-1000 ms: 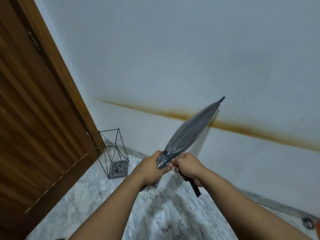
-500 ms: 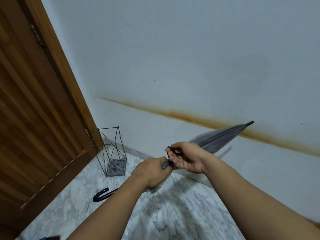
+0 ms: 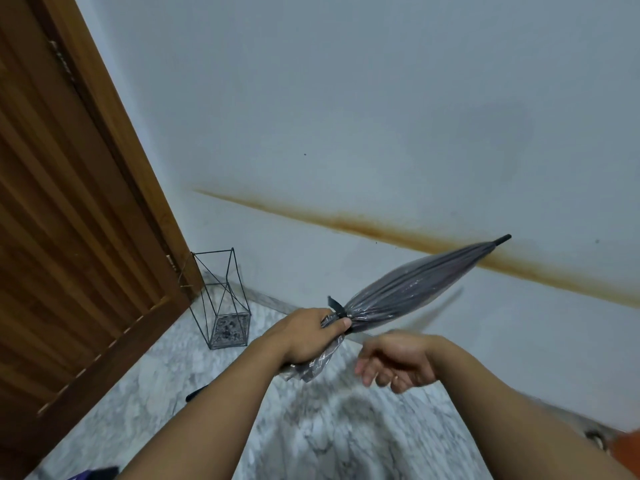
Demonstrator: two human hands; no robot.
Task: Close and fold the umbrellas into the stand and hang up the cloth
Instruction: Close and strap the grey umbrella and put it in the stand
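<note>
A closed grey see-through umbrella (image 3: 412, 289) points up and to the right, its black tip near the rust stain on the wall. A black strap is wrapped around its gathered canopy. My left hand (image 3: 304, 336) grips the umbrella just below the strap. My right hand (image 3: 398, 363) hangs free to the right of it, fingers loosely curled and blurred, holding nothing. The umbrella's black handle end (image 3: 195, 394) peeks out under my left forearm. A black wire umbrella stand (image 3: 225, 299) stands on the floor in the corner, with nothing in it.
A wooden door (image 3: 69, 237) fills the left side. A white wall with a brown stain (image 3: 381, 233) runs behind. The floor is grey marble (image 3: 329, 427). A dark object (image 3: 100, 474) shows at the bottom edge and something orange (image 3: 627, 452) at the right edge.
My right hand has let go of the strap and dropped away to the right. The strap now sits wrapped around the canopy. The umbrella stays in my left hand.
</note>
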